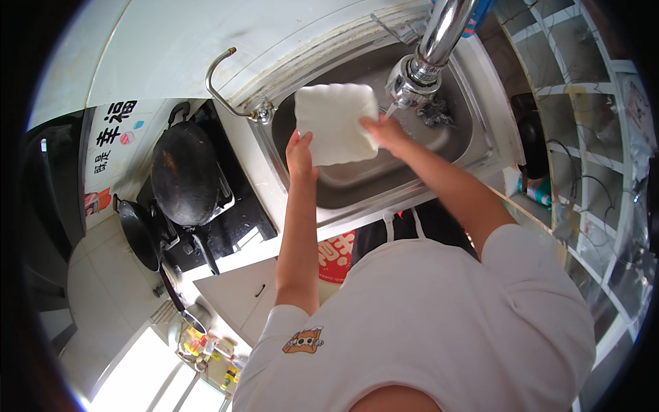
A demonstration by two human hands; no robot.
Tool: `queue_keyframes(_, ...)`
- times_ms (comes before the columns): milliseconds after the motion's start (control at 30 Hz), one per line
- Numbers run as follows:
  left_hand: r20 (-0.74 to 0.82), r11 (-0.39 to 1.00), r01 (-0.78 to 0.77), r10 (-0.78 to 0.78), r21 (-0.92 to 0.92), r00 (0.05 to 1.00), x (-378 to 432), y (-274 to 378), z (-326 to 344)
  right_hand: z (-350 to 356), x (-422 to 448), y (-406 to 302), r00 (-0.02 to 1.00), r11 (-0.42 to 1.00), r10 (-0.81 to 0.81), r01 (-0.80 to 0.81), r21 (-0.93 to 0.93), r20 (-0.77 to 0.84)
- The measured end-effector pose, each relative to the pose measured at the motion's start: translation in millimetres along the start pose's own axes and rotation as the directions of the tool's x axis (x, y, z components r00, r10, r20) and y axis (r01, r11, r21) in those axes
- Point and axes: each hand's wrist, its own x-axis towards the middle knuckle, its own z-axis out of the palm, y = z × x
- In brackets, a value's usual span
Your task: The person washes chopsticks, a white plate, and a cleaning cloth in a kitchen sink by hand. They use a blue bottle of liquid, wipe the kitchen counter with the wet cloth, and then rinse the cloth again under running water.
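Note:
A white square plate with a wavy rim (337, 123) is held over a stainless steel sink (360, 190). My left hand (301, 154) grips its near left edge, the thumb lying on the face turned up to me. On the right edge, my right hand (385, 134) has hold of the plate too, fingers partly hidden. Just above the right hand hangs the chrome faucet (414, 80), a thin stream of water at its mouth. A dark steel wool scrubber (436, 113) lies in the sink to the right of that hand.
Left of the sink, a large blackened wok (185, 172) and a smaller black pan (139, 234) sit on a black gas stove (242, 226). A curved metal pipe (219, 77) rises at the sink's left back corner. White shelving (587, 129) stands on the right.

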Motion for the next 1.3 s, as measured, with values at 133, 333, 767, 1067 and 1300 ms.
queue_keyframes(133, -0.018, 0.963, -0.061, 0.059, -0.262, 0.998, 5, -13, 3, 29, -32, 7, 0.981, 0.930, 0.168, -0.126, 0.346, -0.094)
queue_keyframes(333, 0.096, 0.824, 0.024, 0.038, -0.566, 0.995, -16, -76, 47, 45, -50, -9, 0.927, 0.920, 0.184, -0.045, 0.390, -0.326)
queue_keyframes(767, 0.263, 0.937, 0.331, -0.348, 0.108, 0.900, 25, -69, 32, -78, -54, -70, 0.964, 0.799, -0.254, 0.168, -0.578, -0.072)
queue_keyframes(1067, 0.416, 0.660, -0.368, 0.092, 0.654, 0.905, 68, -4, 25, -86, -34, -122, 0.913, 0.429, -0.360, 0.345, -0.835, 0.192)
queue_keyframes(1300, 0.491, 0.562, -0.374, -0.067, 0.738, 0.868, 39, 23, 68, -75, 12, -90, 0.872, 0.366, -0.341, 0.467, -0.805, 0.351)
